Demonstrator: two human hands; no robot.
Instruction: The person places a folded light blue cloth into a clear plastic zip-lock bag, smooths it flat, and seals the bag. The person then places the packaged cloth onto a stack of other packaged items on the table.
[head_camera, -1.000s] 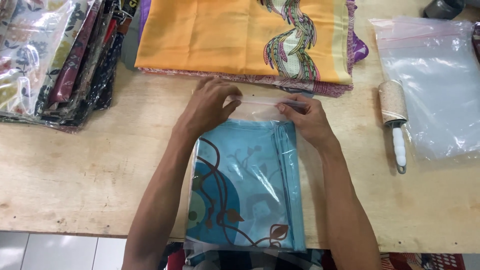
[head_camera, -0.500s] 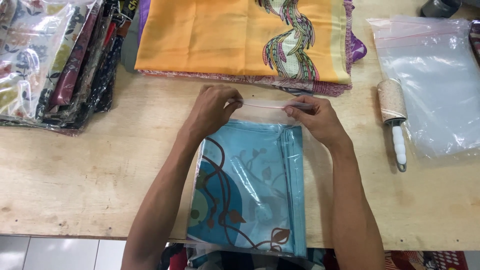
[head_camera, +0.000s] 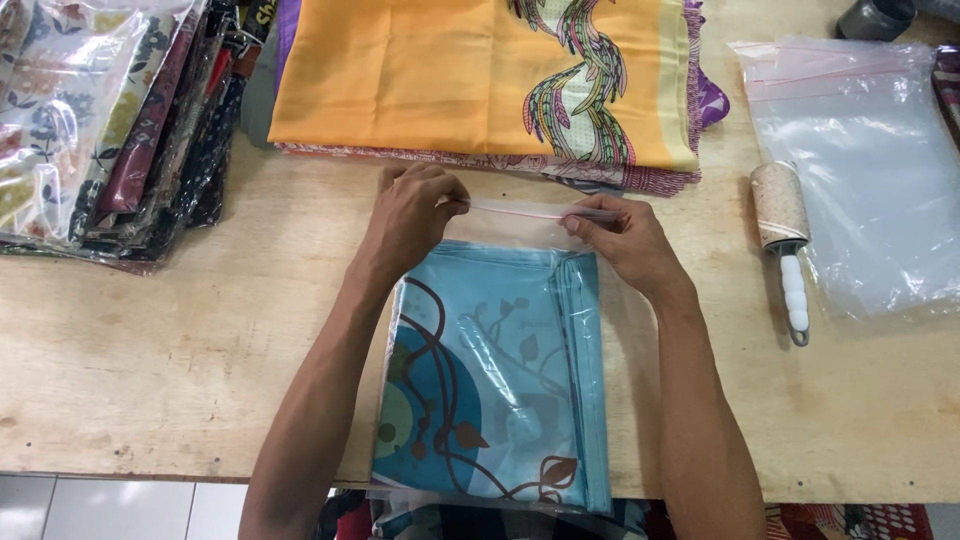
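Note:
A folded light-blue cloth (head_camera: 500, 380) with dark vine and leaf print lies inside a clear plastic zip bag (head_camera: 620, 390) on the wooden table (head_camera: 180, 350). The bag's near end hangs over the table's front edge. My left hand (head_camera: 410, 215) pinches the left end of the bag's pink zip strip (head_camera: 525, 212). My right hand (head_camera: 620, 238) pinches the strip's right end, and the strip is stretched straight between both hands.
A stack of folded cloths topped by an orange one (head_camera: 470, 75) lies just beyond the bag. Packed cloths in bags (head_camera: 100, 120) are piled at the left. A lint roller (head_camera: 783, 235) and empty clear zip bags (head_camera: 870, 170) lie at the right.
Both hands have moved apart along the top of the bag, and the zip strip is now pulled taut between them. The bagged cloth has stayed in place.

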